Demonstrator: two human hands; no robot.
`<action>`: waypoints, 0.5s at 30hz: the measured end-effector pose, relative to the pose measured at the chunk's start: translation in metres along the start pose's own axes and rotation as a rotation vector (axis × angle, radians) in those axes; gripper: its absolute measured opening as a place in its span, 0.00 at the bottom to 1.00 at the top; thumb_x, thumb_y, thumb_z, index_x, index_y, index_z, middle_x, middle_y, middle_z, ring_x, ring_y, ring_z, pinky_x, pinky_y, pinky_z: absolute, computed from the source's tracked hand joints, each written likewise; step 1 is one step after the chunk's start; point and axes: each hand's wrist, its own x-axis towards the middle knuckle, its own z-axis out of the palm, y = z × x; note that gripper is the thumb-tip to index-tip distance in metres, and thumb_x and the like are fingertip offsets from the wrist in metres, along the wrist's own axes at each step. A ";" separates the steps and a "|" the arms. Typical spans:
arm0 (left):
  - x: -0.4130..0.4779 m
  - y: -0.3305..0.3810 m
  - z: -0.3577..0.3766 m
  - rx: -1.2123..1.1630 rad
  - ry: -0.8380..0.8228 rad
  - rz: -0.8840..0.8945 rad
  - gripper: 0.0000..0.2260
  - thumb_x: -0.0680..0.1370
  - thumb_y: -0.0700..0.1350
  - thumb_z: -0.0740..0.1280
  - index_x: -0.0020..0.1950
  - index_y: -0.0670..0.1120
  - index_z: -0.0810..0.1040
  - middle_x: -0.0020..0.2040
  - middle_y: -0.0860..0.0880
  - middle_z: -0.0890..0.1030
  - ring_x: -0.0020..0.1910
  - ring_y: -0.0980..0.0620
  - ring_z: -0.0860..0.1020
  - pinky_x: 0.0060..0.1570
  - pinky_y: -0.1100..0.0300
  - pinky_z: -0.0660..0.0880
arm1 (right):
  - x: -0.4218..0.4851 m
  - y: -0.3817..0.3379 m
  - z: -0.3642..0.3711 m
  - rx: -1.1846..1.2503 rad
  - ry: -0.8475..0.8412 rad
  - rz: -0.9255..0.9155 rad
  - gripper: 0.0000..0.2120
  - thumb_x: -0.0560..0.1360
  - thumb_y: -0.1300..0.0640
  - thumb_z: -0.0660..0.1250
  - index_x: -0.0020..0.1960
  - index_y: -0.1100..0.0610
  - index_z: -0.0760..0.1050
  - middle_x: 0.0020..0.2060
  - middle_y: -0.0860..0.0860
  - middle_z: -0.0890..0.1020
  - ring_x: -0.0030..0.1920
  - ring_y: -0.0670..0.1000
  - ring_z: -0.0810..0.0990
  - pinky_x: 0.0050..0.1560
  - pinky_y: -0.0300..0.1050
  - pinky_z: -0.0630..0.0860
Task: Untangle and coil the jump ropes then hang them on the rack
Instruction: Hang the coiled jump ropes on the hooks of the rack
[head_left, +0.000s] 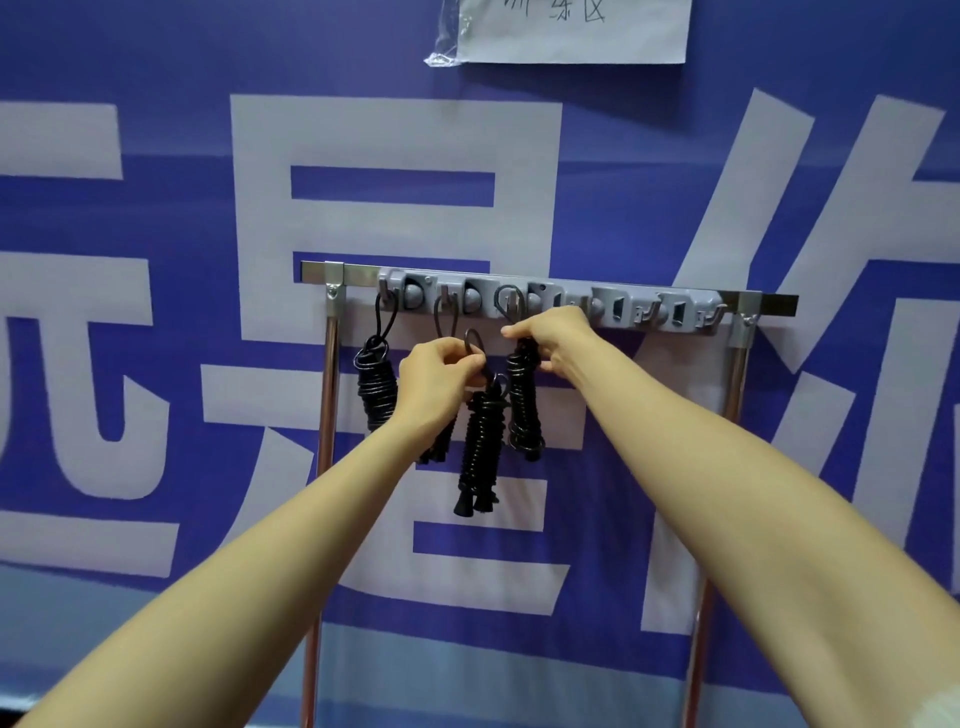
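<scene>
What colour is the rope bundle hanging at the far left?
The rope bundle is black; the head view shows it.

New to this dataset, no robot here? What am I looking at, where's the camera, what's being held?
No robot. The two bare arms belong to a person, and the single picture comes from a camera worn on their head, looking forward at a blue banner wall.

In front of the banner stands a metal rack carrying a grey hook strip. The leftmost rope, coiled and black, hangs free from the first hook.

The left hand pinches the loop of the middle rope, which is not on a hook yet. The right hand grips the top of the right rope, whose loop sits over the third hook.

One more rope hangs from the second hook, mostly hidden behind the left hand.
</scene>
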 end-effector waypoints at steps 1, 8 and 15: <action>0.000 -0.001 -0.001 -0.006 0.002 -0.002 0.05 0.77 0.41 0.68 0.41 0.47 0.81 0.39 0.47 0.84 0.41 0.51 0.84 0.50 0.50 0.81 | 0.000 0.002 0.002 -0.005 0.008 0.012 0.23 0.60 0.64 0.81 0.53 0.64 0.79 0.48 0.57 0.84 0.47 0.55 0.83 0.52 0.54 0.81; 0.002 -0.003 -0.004 0.002 0.005 0.004 0.06 0.76 0.40 0.68 0.40 0.48 0.81 0.42 0.44 0.85 0.45 0.47 0.84 0.50 0.49 0.81 | 0.007 0.020 0.004 -0.045 0.018 0.033 0.25 0.59 0.64 0.81 0.54 0.66 0.79 0.48 0.60 0.84 0.45 0.58 0.84 0.46 0.56 0.83; -0.005 0.002 0.000 0.009 -0.066 -0.014 0.05 0.78 0.40 0.67 0.44 0.47 0.81 0.43 0.46 0.83 0.42 0.53 0.81 0.45 0.56 0.80 | -0.029 0.014 -0.008 -0.314 0.149 -0.147 0.22 0.70 0.53 0.76 0.57 0.62 0.74 0.50 0.53 0.79 0.47 0.53 0.78 0.39 0.44 0.74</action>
